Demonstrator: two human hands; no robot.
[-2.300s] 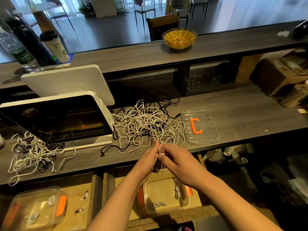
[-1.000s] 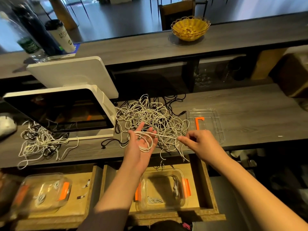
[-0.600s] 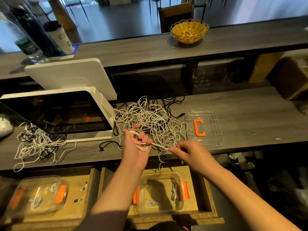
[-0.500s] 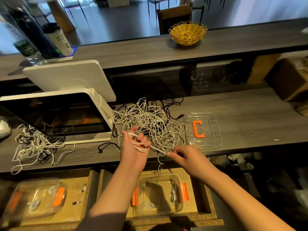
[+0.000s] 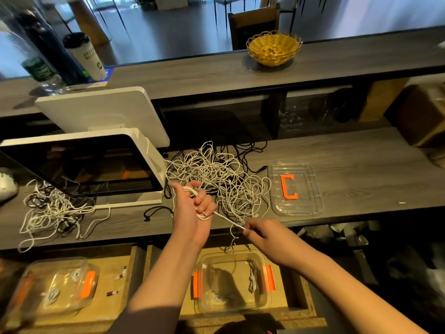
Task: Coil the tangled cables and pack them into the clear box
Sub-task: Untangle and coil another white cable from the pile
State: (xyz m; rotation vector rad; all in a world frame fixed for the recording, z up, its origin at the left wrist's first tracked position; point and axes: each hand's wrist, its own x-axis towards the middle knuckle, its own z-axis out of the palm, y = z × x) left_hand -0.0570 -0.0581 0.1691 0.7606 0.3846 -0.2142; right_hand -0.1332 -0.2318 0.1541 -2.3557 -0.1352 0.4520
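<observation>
Item: white cable [image 5: 230,221], thin, light and limp by the look of it, likely to spring out of its loops if let go. Part of it is wound in loops round the left hand [image 5: 192,213], whose fingers curl over the turns; the free run stretches taut, down and right, to the right hand [image 5: 263,233], which pinches it near its end, just off the front edge of the counter [image 5: 361,165]. Best hold, judged: keep the loops pinned under the left thumb and feed the tail through a light right-hand pinch. Source: tangled pile [image 5: 216,174] of white and black cables at mid-counter, between the white screen stand [image 5: 149,165] and the clear lid [image 5: 297,189] with its orange clip; pulling hard would probably drag the whole knot toward the front edge. Destination: clear box [image 5: 231,283], open, orange latches, in the drawer below the front edge, directly beneath both hands, a few coiled cables already inside. Second pile [image 5: 53,208] lies toward the counter's left end; second box [image 5: 55,285] sits lower left. Room: open counter runs right of the lid; the drop to the box looks unobstructed.
</observation>
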